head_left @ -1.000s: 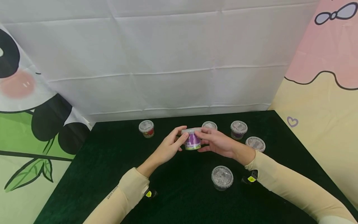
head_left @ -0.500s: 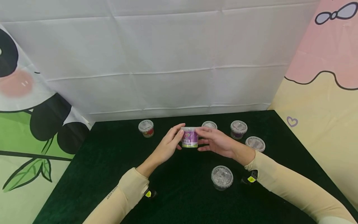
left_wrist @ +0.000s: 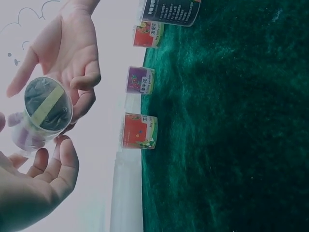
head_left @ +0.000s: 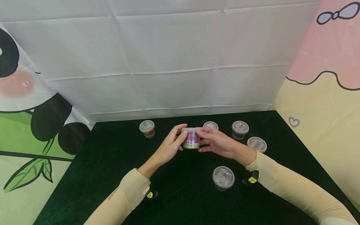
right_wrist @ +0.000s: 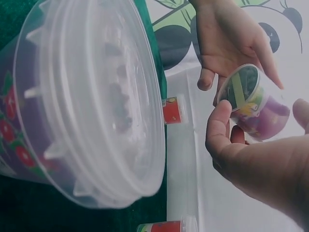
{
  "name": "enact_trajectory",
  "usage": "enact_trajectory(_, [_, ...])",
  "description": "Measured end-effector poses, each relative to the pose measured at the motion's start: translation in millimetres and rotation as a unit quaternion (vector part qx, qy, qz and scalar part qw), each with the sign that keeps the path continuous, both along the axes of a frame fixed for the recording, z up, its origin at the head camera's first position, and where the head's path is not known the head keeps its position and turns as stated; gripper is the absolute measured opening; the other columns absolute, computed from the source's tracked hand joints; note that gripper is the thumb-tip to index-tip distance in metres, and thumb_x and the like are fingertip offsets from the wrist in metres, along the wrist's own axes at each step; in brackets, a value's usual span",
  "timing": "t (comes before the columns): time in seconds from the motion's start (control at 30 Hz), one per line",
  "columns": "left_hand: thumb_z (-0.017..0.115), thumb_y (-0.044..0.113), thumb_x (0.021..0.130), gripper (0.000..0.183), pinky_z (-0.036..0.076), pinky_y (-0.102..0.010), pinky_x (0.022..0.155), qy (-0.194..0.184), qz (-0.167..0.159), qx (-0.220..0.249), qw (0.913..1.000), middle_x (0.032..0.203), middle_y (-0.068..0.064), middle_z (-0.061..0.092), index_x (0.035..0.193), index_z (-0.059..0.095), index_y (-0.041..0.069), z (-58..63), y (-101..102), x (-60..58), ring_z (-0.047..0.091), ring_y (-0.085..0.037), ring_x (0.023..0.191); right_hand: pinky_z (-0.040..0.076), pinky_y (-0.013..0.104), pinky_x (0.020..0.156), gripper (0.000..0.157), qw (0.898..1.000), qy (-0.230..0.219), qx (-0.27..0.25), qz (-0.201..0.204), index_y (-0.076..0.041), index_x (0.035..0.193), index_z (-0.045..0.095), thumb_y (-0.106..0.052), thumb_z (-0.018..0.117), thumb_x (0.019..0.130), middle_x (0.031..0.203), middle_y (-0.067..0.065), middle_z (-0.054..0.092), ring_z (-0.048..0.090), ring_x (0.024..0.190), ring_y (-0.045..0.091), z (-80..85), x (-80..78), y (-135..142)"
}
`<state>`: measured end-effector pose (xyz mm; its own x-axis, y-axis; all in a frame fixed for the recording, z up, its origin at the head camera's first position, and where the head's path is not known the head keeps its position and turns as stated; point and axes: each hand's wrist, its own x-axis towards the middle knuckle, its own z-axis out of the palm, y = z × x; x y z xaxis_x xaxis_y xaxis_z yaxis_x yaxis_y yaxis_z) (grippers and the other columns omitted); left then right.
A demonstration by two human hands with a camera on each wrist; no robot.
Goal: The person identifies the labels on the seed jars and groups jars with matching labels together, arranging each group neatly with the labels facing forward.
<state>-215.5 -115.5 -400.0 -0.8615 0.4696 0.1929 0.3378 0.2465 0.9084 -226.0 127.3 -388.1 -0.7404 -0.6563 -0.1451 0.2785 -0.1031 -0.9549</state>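
Observation:
Between both hands, above the green cloth, is a small purple-labelled plastic cup (head_left: 192, 139) with a pale lid, held upright. My left hand (head_left: 166, 149) grips its left side, thumb at the front near the rim. On the opposite side, my right hand (head_left: 220, 144) pinches the cup near its top with the thumb, while its lower fingers spread beneath and beside it. Both wrist views show the cup's dark bottom with a yellowish strip across it; in the left wrist view this cup bottom (left_wrist: 48, 104) lies between the two hands.
A red-labelled cup (head_left: 147, 129) stands back left. Behind the right hand are a partly hidden cup (head_left: 211, 125), a purple cup (head_left: 240, 130) and another lidded cup (head_left: 257, 144). Nearer stands a clear-lidded cup (head_left: 223, 178). A white cloth wall (head_left: 174, 93) closes off the back.
The held cup has risen slightly and moved a little left since a second ago. Its label has been turned between the fingers. The other cups have stayed put.

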Motion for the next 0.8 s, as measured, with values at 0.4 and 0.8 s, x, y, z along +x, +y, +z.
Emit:
enact_trajectory(0.4, [0.039, 0.036, 0.111, 0.047, 0.056, -0.04, 0.08, -0.006, -0.006, 0.004, 1.0, 0.135, -0.014, 0.043, 0.153, 0.033, 0.016, 0.5, -0.4, 3.2, 0.058, -0.028, 0.099, 0.043, 0.05, 0.107, 0.057, 1.0, 0.012, 0.005, 0.011, -0.003, 0.152, 0.034, -0.035, 0.05, 0.108, 0.141, 0.017, 0.047, 0.052, 0.123, 0.031, 0.4, 0.8, -1.2])
enact_trajectory(0.8, [0.036, 0.04, 0.111, 0.048, 0.056, -0.042, 0.082, -0.013, 0.002, 0.017, 0.9998, 0.142, -0.01, 0.042, 0.153, 0.034, 0.016, 1.6, -6.1, 4.0, 0.055, -0.029, 0.109, 0.048, 0.044, 0.103, 0.05, 1.0, -0.004, -0.011, -0.002, -0.006, 0.15, 0.038, -0.034, 0.045, 0.109, 0.141, 0.015, 0.046, 0.049, 0.126, 0.032, 1.4, 1.6, 1.7])
